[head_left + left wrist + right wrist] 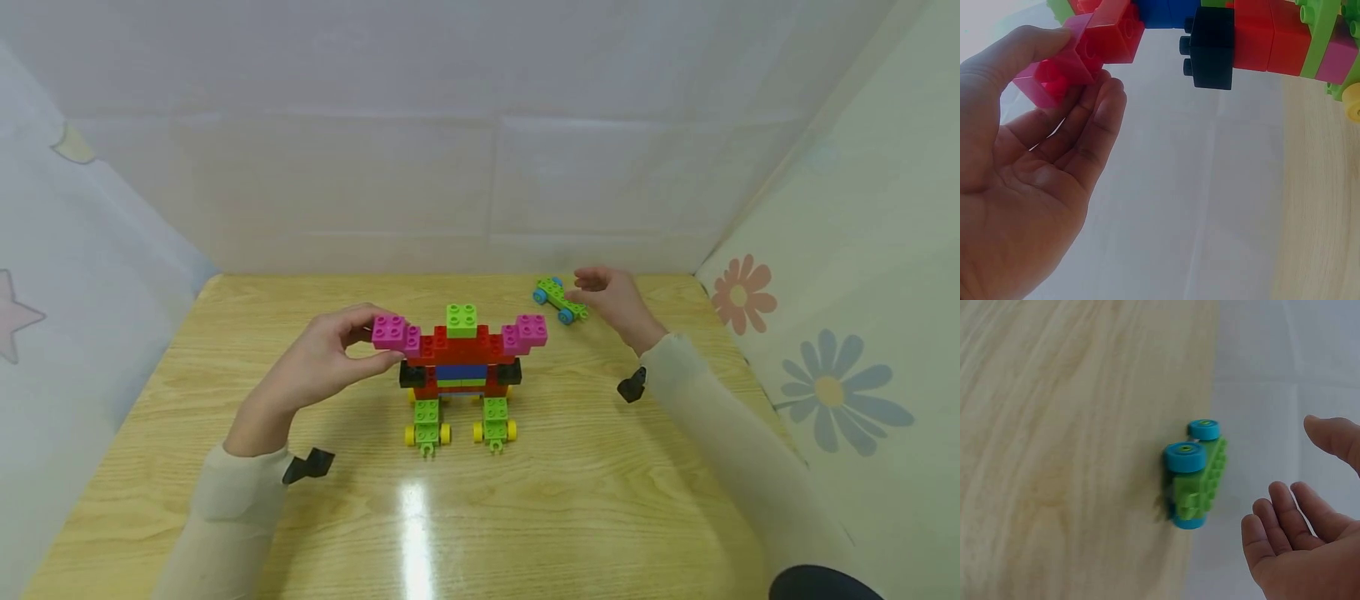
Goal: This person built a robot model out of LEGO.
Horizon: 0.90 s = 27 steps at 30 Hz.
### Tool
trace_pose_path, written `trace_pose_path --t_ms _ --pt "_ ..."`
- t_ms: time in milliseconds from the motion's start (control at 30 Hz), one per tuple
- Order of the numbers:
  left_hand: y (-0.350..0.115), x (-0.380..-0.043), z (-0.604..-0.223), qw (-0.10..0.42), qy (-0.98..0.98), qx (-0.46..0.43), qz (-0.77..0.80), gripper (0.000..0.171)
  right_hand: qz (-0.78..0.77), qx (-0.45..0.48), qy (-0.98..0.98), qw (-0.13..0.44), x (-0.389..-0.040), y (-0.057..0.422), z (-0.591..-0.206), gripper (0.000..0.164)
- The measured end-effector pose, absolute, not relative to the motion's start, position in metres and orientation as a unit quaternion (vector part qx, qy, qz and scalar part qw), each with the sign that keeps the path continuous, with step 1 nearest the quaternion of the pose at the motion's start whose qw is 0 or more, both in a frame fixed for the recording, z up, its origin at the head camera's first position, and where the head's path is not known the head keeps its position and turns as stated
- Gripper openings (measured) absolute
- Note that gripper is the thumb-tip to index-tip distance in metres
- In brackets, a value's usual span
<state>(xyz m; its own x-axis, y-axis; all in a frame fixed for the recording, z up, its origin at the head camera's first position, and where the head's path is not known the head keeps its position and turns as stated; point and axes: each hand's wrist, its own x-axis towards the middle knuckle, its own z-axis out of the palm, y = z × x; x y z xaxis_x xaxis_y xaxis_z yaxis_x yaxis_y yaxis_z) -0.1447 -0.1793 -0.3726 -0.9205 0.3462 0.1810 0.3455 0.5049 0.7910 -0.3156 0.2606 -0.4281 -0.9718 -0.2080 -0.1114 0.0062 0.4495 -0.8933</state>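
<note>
A toy brick figure (461, 348) stands on the table, with a red body, pink arms, black side bricks and a lime brick on top. My left hand (318, 358) pinches the pink bricks (1075, 53) at the figure's left end, thumb on one side and fingers on the other. At the back right lies a lime-green wheeled base (553, 292) with blue wheels. Close beside it, my right hand (611, 307) hovers with fingers apart, holding nothing. In the right wrist view a gap shows between the fingers (1282, 515) and the wheeled base (1197, 490).
The figure rests on green feet (427, 421) with yellow wheels. Around it spreads the wooden table (600, 500). A white sheet (420, 183) hangs behind the table's back edge, and patterned cloth (862, 275) lines the sides. Something dark (821, 583) shows at the lower right.
</note>
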Motion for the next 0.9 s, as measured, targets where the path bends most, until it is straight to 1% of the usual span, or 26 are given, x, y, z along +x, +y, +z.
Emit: trace_pose_path --t_ms 133,600,900 --pt "-0.180 -0.145 -0.374 -0.002 0.863 0.207 0.461 0.031 -0.522 -0.042 0.845 0.109 -0.317 0.264 -0.442 0.071" --pt "-0.181 -0.143 -0.374 0.003 0.866 0.189 0.462 0.034 -0.504 0.015 0.855 0.124 -0.320 0.261 -0.467 0.082" --pt "-0.180 -0.142 -0.373 0.005 0.870 0.179 0.460 0.034 -0.463 0.001 0.878 0.119 -0.322 0.258 -0.475 0.088"
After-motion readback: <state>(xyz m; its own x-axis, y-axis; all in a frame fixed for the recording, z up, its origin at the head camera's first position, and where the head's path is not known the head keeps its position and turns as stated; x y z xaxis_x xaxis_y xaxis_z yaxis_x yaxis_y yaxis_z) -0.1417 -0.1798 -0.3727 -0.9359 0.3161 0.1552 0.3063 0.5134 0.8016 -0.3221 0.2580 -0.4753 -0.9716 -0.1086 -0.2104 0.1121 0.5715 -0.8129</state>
